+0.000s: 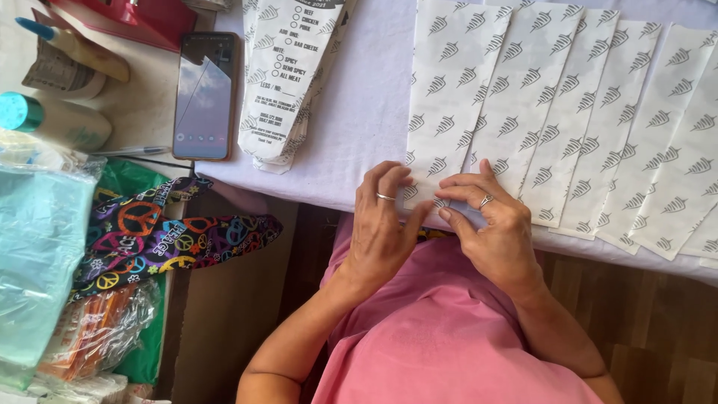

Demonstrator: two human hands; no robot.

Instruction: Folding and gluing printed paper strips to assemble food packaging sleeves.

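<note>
Head camera view: a person in a pink top is working at the near edge of a white-covered counter (359,112), both hands pressing down on the lower end of a white paper sleeve (449,97) printed with small grey leaf marks. The left hand (381,224), a ring on one finger, is resting its fingers (389,179) curled and close together on the sleeve's bottom left corner; the right hand (490,224), also ringed, is laying its fingers flat and together across the same end, pinning rather than gripping it. The sleeve is lying at the left end of a fanned row of matching sleeves (636,135), each overlapping the next toward the right. By the look of it, the row is already laid out and the work is only at its first sleeve, the others apparently waiting. A separate stack of printed sleeves (288,82) is sitting to the left, beside a smartphone (203,97) and a colourful patterned cloth (172,239).
</note>
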